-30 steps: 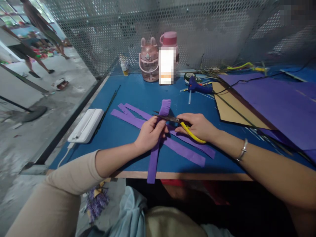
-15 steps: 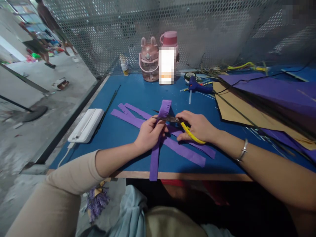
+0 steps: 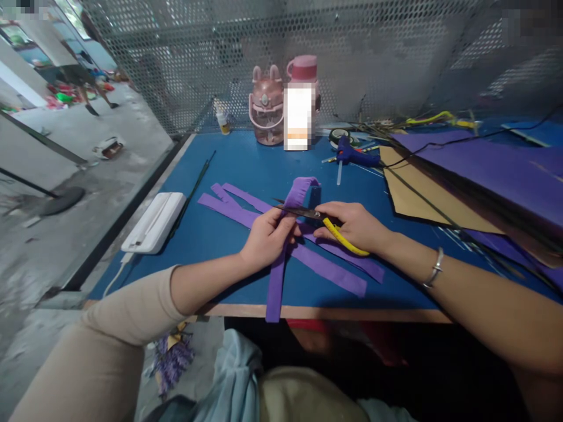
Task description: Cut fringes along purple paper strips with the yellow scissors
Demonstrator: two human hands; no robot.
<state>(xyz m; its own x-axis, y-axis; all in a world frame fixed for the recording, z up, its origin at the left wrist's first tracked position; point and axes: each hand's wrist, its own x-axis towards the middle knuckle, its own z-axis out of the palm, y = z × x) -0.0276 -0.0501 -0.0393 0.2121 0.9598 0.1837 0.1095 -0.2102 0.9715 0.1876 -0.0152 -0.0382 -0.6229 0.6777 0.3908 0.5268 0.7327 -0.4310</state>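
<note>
My left hand (image 3: pixel 267 237) is closed around a purple crepe paper strip (image 3: pixel 278 272) that rises past my fingers and hangs over the table's front edge. My right hand (image 3: pixel 354 225) grips yellow-handled scissors (image 3: pixel 326 223), whose dark blades are open across the strip just above my left fingers. Further purple strips (image 3: pixel 334 271) lie flat on the blue table (image 3: pixel 211 234) under both hands.
A white case (image 3: pixel 153 223) lies at the left, with a thin dark rod (image 3: pixel 196 179) beside it. At the back stand a pink bottle (image 3: pixel 265 105), a small glue bottle (image 3: pixel 222 122), and a blue glue gun (image 3: pixel 354 156). Purple and tan sheets (image 3: pixel 479 176) cover the right. People walk far left.
The strip's upper end has bent over to the right. The scissor blades closed somewhat and opened again across the strip. Both hands stay in place.
</note>
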